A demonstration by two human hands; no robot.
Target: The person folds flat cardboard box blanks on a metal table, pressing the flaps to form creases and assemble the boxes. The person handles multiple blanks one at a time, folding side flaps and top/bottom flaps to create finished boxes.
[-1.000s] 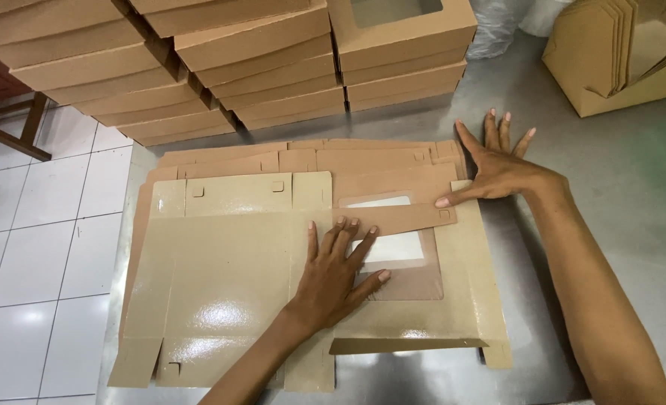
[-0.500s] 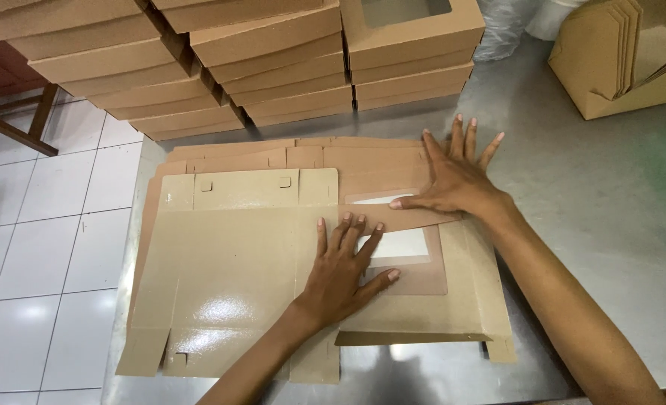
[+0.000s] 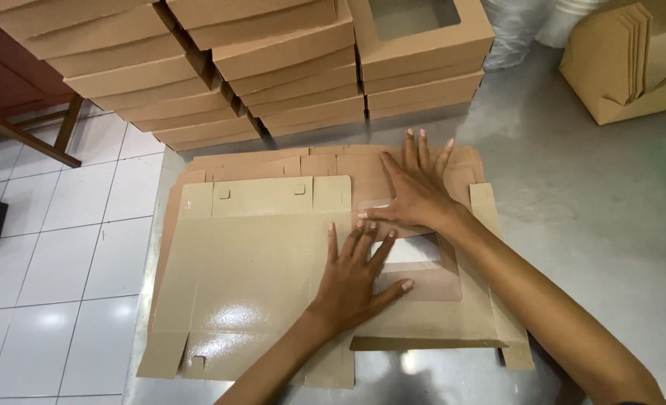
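Note:
A flat, unfolded brown cardboard box blank [image 3: 250, 262] with a clear window panel [image 3: 415, 251] lies on top of a stack of similar blanks on a steel table [image 3: 595, 202]. My left hand [image 3: 359, 281] presses flat on the blank near the window, fingers spread. My right hand [image 3: 415, 191] lies flat just beyond it on the folded-over part of the blank, fingers pointing away. Neither hand grips anything.
Stacks of assembled brown window boxes [image 3: 273, 60] stand along the table's far edge. At the far right is an open carton [image 3: 633, 67] with flat cardboard pieces standing in it. White floor tiles [image 3: 55, 262] and a wooden table leg [image 3: 18, 131] lie to the left.
My right hand has slid left across the blanks, from the stack's right edge to just above the window. My left hand has stayed pressed in place.

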